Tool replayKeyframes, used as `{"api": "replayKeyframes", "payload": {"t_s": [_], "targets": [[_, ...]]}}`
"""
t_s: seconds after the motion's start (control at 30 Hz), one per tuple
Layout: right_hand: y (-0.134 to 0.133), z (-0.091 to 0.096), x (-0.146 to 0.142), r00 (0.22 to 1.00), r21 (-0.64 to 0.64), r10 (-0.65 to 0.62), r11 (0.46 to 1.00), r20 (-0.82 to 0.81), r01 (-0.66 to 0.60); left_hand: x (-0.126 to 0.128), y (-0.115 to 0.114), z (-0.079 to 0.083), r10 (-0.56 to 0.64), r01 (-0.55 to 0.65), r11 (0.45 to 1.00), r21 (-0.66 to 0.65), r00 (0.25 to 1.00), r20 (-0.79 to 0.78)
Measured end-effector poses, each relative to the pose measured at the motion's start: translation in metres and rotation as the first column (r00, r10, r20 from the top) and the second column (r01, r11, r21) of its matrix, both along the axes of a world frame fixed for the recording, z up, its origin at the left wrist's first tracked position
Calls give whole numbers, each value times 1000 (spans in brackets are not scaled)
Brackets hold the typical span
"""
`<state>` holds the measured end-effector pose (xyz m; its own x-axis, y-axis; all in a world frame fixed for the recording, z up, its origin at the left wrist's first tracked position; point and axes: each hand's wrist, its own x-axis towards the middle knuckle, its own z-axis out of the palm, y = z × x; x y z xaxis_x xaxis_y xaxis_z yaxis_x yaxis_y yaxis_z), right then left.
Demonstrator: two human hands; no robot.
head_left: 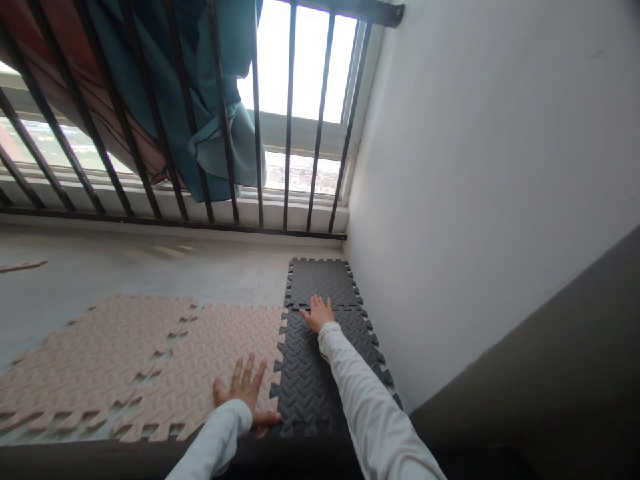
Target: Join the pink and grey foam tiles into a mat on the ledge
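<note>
On a concrete floor (100,280) below a barred window, two bare hands press on interlocking foam mats. The left hand (243,390) lies palm down on the pink tiles (200,360), fingers spread wide, holding nothing. Its thumb points right and ends close to the line where pink meets grey. The right hand (317,313) is open and empty too, its fingers loosely together and palm down, resting across the seam between two grey tiles (307,380). White sleeves (373,407) cover both forearms.

The grey tiles form a short column running away from the person, their toothed right edges alongside the foot of a white wall (475,187). The far tile stops just short of the railing's base. The pink tiles spread to the left, with ragged gaps between their teeth where the floor shows through. Their right edge sits tight beside the nearer grey tile, though whether the teeth are locked there I cannot tell.

Above, black iron bars (287,167) stand before the bright window, with a teal curtain (215,113) and a reddish cloth (75,87) hanging behind them. A thin strip (20,267) lies on the floor at far left. A dark, blurred band (320,460) crosses the bottom of the view.
</note>
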<state>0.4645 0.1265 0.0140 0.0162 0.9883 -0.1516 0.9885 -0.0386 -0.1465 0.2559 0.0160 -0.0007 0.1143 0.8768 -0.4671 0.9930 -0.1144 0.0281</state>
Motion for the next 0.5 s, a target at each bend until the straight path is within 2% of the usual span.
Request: {"api": "replayKeyframes", "payload": {"t_s": [0.07,0.2,0.37,0.5], "targets": [[-2,-5,-7,999,26,44,999,-30,-43,0,0,-1,1,-1,1000,8,1000,12],[-1,-3,-21,1000,-68,3,998,1,-3,1,-1,0,-6,6,1000,2,1000,17],[-1,-7,-46,988,119,152,982,-39,-147,2,-1,6,-3,3,1000,-19,1000,4],[-2,-17,-67,992,72,123,990,-25,-121,2,-1,10,-8,9,999,-40,1000,20]]}}
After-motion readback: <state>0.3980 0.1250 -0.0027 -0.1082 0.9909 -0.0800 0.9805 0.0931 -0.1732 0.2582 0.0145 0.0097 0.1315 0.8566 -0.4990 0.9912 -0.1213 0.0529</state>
